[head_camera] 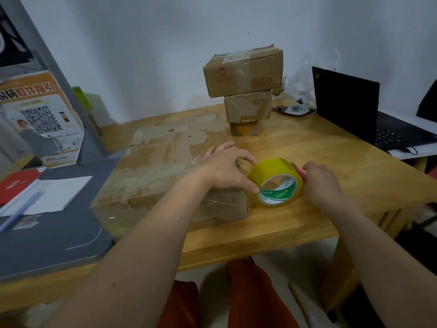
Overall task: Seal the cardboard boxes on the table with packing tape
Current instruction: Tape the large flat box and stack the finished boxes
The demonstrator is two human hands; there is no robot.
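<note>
Glossy yellow tape roll (275, 182) with green-white core stands on edge on wood table (307, 223), touching the right side of a flat, scuffed cardboard box (165, 171). Left hand (224, 169) pinches the roll; right hand (322, 183) curled on its far side, pink tool (298, 170) in it. Three taped boxes (244, 91) stacked behind

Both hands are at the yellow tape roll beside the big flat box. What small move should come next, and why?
Probably peel the tape's free end loose. The tape roll stands on edge on the table, held by the left hand and right hand; no strip yet reaches the large box.
</note>
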